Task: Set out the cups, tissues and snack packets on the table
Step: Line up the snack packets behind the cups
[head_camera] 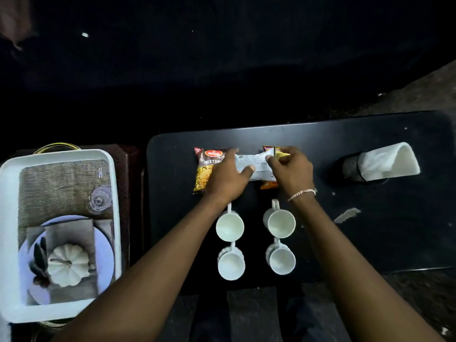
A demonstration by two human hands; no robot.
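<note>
Both hands hold a white snack packet [256, 165] over the black table [345, 149]. My left hand [228, 175] grips its left end and my right hand [290, 169] pinches its right end. Under it lie a brown and yellow mixture packet [204, 169] on the left and an orange packet [269, 185], mostly hidden. Several white cups stand in two columns nearer to me: cup [230, 227], cup [281, 223], cup [231, 265]. White tissues [387, 160] stick out of a dark holder [350, 166] lying at the right.
A white tray [116, 193] sits to the left of the table, holding a woven mat, a clear glass [100, 199], a plate [104, 262], a grey napkin and a white pumpkin ornament [67, 265]. A scuff mark [346, 214] shows on the table.
</note>
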